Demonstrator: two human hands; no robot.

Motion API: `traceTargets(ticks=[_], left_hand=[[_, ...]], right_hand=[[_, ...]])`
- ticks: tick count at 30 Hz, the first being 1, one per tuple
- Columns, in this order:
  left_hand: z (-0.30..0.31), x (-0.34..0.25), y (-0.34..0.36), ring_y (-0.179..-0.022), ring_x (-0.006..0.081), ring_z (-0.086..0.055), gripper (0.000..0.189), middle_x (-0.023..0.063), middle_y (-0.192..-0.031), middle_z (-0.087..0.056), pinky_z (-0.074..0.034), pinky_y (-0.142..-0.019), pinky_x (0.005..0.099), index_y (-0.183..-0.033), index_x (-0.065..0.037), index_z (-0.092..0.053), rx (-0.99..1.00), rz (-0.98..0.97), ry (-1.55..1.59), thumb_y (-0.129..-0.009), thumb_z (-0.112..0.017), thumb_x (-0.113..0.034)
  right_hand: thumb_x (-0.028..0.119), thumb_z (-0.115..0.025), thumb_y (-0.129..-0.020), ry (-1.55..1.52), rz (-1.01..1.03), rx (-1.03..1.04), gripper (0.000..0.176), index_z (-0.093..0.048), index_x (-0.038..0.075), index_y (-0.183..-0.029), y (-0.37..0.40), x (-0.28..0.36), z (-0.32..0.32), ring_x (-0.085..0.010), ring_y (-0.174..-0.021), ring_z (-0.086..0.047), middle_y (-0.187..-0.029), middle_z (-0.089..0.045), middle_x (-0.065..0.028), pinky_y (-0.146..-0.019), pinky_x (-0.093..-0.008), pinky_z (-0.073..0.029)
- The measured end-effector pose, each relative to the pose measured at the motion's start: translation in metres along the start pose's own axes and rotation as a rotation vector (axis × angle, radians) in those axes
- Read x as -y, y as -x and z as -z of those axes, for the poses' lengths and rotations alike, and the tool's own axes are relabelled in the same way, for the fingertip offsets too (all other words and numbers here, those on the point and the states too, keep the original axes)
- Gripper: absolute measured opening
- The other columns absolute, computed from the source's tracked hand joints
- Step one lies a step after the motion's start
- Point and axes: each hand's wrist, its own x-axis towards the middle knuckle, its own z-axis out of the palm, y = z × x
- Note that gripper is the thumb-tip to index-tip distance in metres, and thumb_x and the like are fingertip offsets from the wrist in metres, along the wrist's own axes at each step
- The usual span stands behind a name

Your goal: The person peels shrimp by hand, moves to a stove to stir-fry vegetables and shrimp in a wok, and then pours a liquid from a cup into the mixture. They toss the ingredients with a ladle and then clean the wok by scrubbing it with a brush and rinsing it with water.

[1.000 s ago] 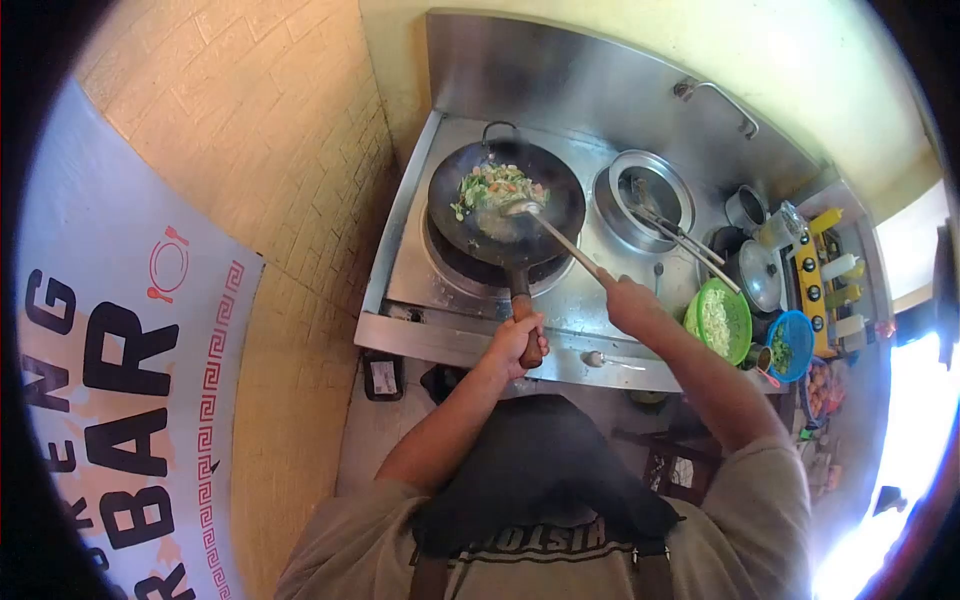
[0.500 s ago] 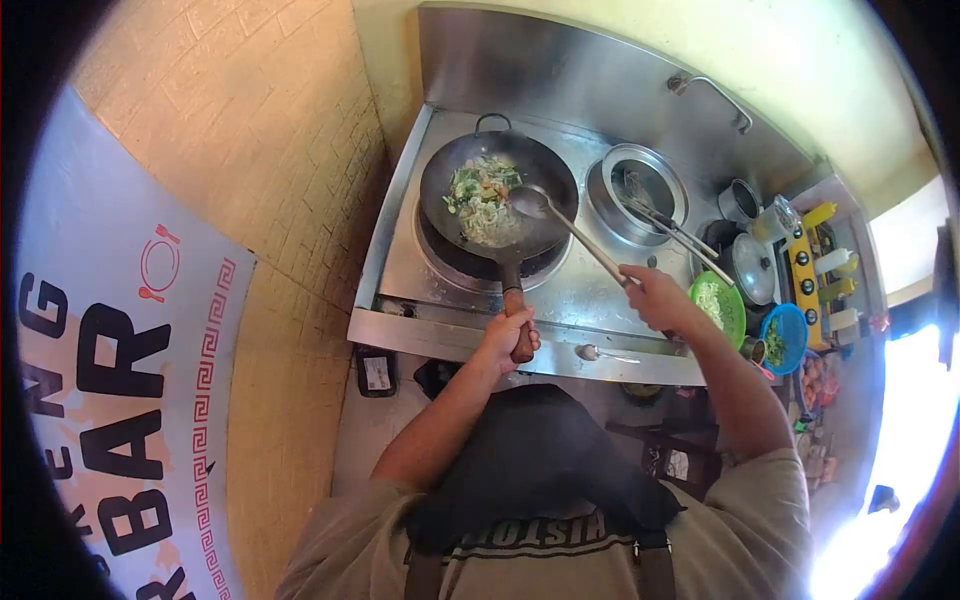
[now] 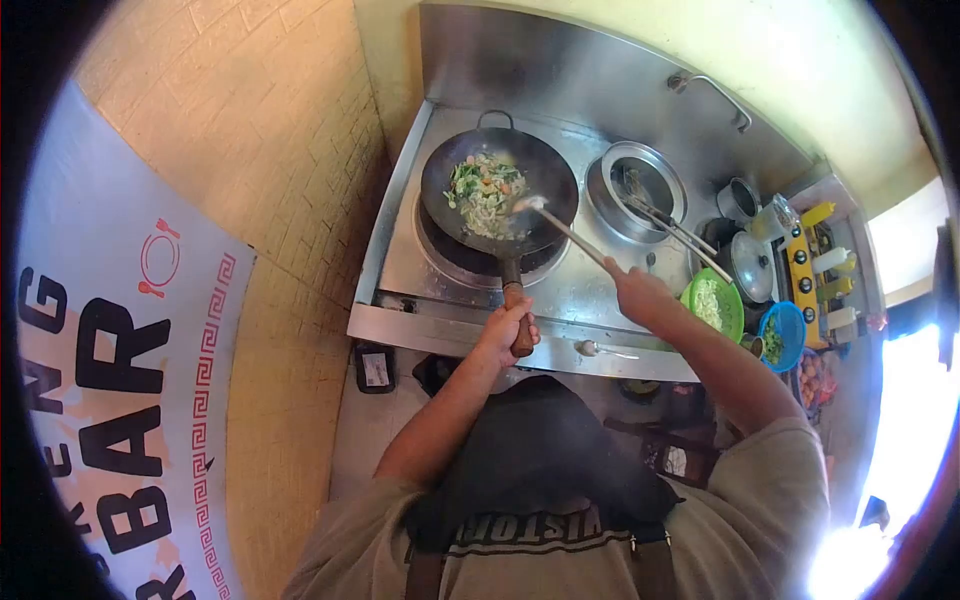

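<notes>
A dark wok (image 3: pixel 545 165) sits on the left burner of the steel stove, with its wooden handle toward me. My left hand (image 3: pixel 508 332) is wrapped round that handle. Inside the wok lies a stir-fry (image 3: pixel 484 195) of pale strips, green leaves and orange bits. My right hand (image 3: pixel 643 297) grips the long handle of a ladle (image 3: pixel 572 236). The ladle's bowl rests at the right side of the food, and its edge looks pale and bright. Some steam blurs the food.
Right of the wok stands a round metal pot (image 3: pixel 640 190) with long-handled tools across it. Farther right are a green basket (image 3: pixel 735 312), a blue basket (image 3: pixel 792 350), a lidded pot (image 3: pixel 752 268) and squeeze bottles (image 3: pixel 830 260). A brick wall (image 3: pixel 300 200) rises close on the left.
The ladle has turned over, from its bowl's dark face showing to a pale one. My right hand has shifted slightly left. The food is spread a little differently; my left hand stays on the handle.
</notes>
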Motion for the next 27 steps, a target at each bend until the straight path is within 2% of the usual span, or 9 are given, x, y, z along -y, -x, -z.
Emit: traceTargets(ticks=[3,7,10,14,17,20,23,24,27], left_hand=[[-0.007,-0.008,-0.001,-0.057,0.0192,-0.053,0.022,0.0046,-0.074,-0.052,-0.048,-0.051,0.0363,-0.096,-0.01,-0.048,-0.025,0.011,0.05,-0.092,-0.064,-0.025],[-0.01,-0.011,0.004,-0.057,0.0188,-0.053,0.027,0.0042,-0.073,-0.051,-0.05,-0.05,0.0372,-0.098,-0.01,-0.047,-0.057,0.012,-0.005,-0.092,-0.063,-0.031],[-0.008,-0.008,0.003,-0.057,0.0185,-0.053,0.026,0.0044,-0.072,-0.051,-0.05,-0.05,0.0368,-0.097,-0.01,-0.048,-0.048,-0.002,-0.045,-0.093,-0.063,-0.031],[-0.01,-0.02,0.003,-0.056,0.0179,-0.053,0.023,0.0044,-0.07,-0.051,-0.049,-0.049,0.0359,-0.089,-0.007,-0.05,-0.012,0.057,-0.064,-0.091,-0.064,-0.026],[-0.028,-0.014,0.018,-0.055,0.0174,-0.053,0.019,0.0046,-0.067,-0.05,-0.049,-0.049,0.0356,-0.083,-0.006,-0.051,-0.063,0.086,-0.072,-0.088,-0.065,-0.019],[-0.069,-0.008,0.034,-0.054,0.0178,-0.053,0.015,0.0043,-0.067,-0.051,-0.049,-0.049,0.0352,-0.083,-0.006,-0.052,-0.072,0.066,-0.039,-0.087,-0.064,-0.014],[-0.076,-0.004,0.035,-0.054,0.017,-0.053,0.014,0.0043,-0.068,-0.051,-0.048,-0.049,0.0344,-0.084,-0.005,-0.051,-0.08,0.021,-0.009,-0.086,-0.064,-0.01],[-0.068,-0.007,0.027,-0.055,0.0168,-0.052,0.014,0.0043,-0.068,-0.051,-0.048,-0.049,0.0342,-0.084,-0.005,-0.051,-0.066,0.019,-0.022,-0.086,-0.064,-0.009],[-0.056,-0.005,0.019,-0.053,0.0176,-0.053,0.015,0.0045,-0.066,-0.051,-0.048,-0.049,0.0356,-0.081,-0.006,-0.051,-0.054,0.029,-0.005,-0.086,-0.065,-0.011]], right_hand=[[0.008,-0.045,-0.088,-0.096,-0.027,-0.103,0.049,-0.041,0.001,-0.136,-0.045,-0.013,-0.019,-0.0426,-0.077,-0.065,-0.085,-0.066,-0.0259,-0.07,-0.0516,-0.052],[0.003,-0.042,-0.085,-0.471,-0.112,-0.202,0.048,-0.045,0.002,-0.132,-0.104,0.026,-0.02,-0.0441,-0.076,-0.065,-0.085,-0.065,-0.0302,-0.07,-0.054,-0.051],[0.004,-0.044,-0.085,-0.515,0.085,-0.281,0.051,-0.042,0.002,-0.136,-0.138,0.047,-0.047,-0.0434,-0.072,-0.065,-0.079,-0.064,-0.0292,-0.068,-0.0531,-0.051],[0.006,-0.047,-0.085,-0.284,0.103,-0.024,0.058,-0.036,0.009,-0.142,-0.077,0.057,-0.038,-0.0424,-0.074,-0.065,-0.081,-0.064,-0.029,-0.067,-0.0515,-0.051],[0.004,-0.045,-0.086,-0.127,0.113,-0.039,0.054,-0.037,0.004,-0.139,-0.03,0.039,-0.02,-0.0415,-0.078,-0.066,-0.084,-0.065,-0.0279,-0.069,-0.0505,-0.052],[0.006,-0.043,-0.089,-0.196,0.094,0.0,0.053,-0.038,0.005,-0.141,-0.042,0.014,-0.012,-0.036,-0.072,-0.067,-0.082,-0.065,-0.0266,-0.066,-0.0469,-0.054],[0.011,-0.046,-0.092,-0.671,-0.051,0.145,0.052,-0.039,0.011,-0.143,-0.005,0.027,0.046,-0.0222,-0.056,-0.061,-0.073,-0.061,-0.0105,-0.048,-0.0382,-0.05],[0.014,-0.047,-0.094,-0.855,-0.068,0.172,0.051,-0.039,0.012,-0.144,-0.003,0.016,0.032,-0.0119,-0.05,-0.052,-0.07,-0.053,-0.0032,-0.042,-0.0293,-0.045],[0.017,-0.05,-0.095,-1.041,-0.178,0.346,0.051,-0.039,0.012,-0.144,0.029,0.029,0.055,-0.0074,-0.051,-0.047,-0.07,-0.051,0.0014,-0.041,-0.0257,-0.043]])
